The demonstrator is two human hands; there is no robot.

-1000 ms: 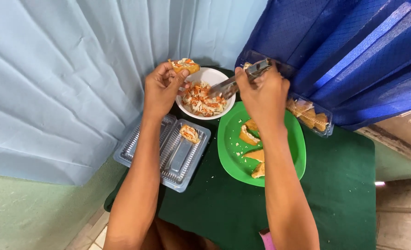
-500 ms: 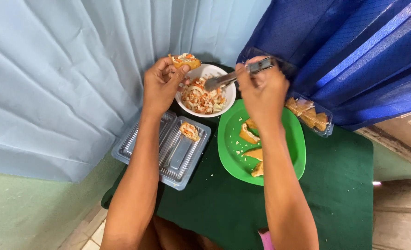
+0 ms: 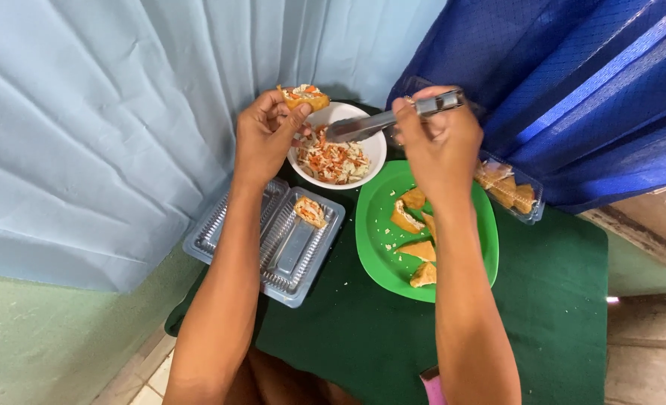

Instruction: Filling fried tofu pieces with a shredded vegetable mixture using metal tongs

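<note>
Left hand (image 3: 264, 139) pinches a stuffed fried tofu piece (image 3: 303, 97) at the far-left rim of the white round bowl of shredded vegetable filling (image 3: 338, 154) — right hand (image 3: 438, 142) grips metal tongs (image 3: 389, 120), tips over the bowl. Green round plastic plate (image 3: 378, 247) just right on the green-covered bench (image 3: 558, 315).

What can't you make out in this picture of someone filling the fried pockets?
Head view only:
- The tongs' tips: too small against the slaw in the white bowl to tell what they grip.
- The green plate's right half: hidden by the right hand and forearm.
- The clear box of pieces: partly behind that hand.
- The clear tray's middle: crossed by the left forearm.
</note>
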